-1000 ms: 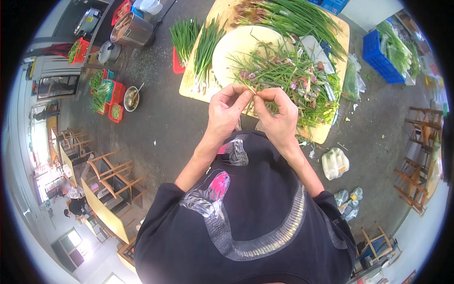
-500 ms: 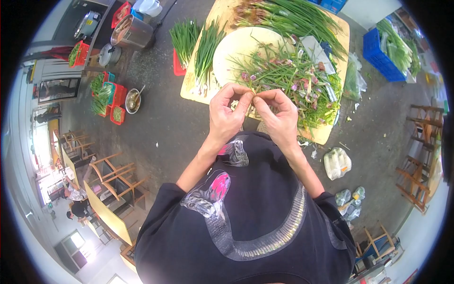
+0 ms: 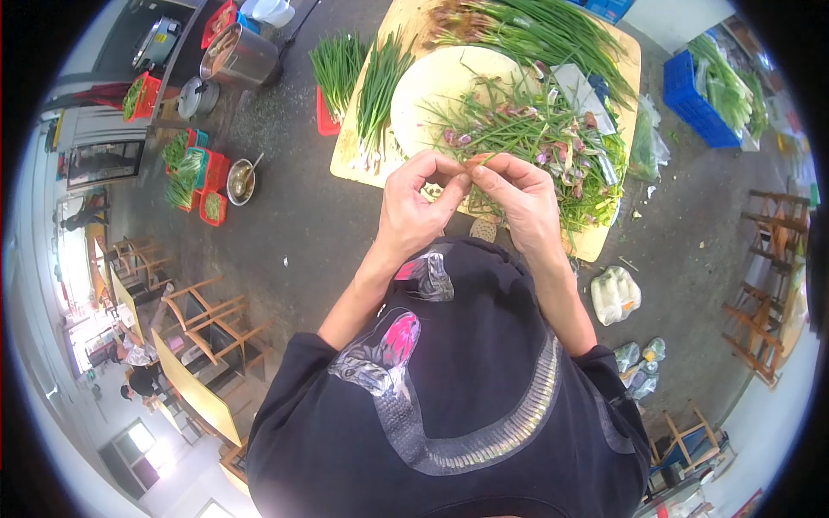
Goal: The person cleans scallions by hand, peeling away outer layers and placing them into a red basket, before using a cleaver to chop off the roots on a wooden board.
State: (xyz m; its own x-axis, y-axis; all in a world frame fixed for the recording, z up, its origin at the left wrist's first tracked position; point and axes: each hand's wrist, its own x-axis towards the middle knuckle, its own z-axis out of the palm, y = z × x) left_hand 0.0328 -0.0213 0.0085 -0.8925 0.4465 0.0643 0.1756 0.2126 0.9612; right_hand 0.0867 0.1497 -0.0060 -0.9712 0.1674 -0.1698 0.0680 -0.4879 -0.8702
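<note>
"Hands?"

"Two: left hand [image 3: 409, 207] and right hand [image 3: 530, 207], on the near side of the round cutting board [image 3: 429, 91], fingertips meeting. Both pinched closed; the piece between is too small to tell."

"Scallions?"

"One loose scallion pile [image 3: 535, 129], purple bits throughout, covering the board's right part and spilling past it. Whole: one bundle [image 3: 380, 99] left of the board, one larger bundle [image 3: 553, 39] beyond it."

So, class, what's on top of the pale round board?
Thin green stalks and purplish pieces cover the right side of the pale round board; its surface beneath cannot be seen.
</note>
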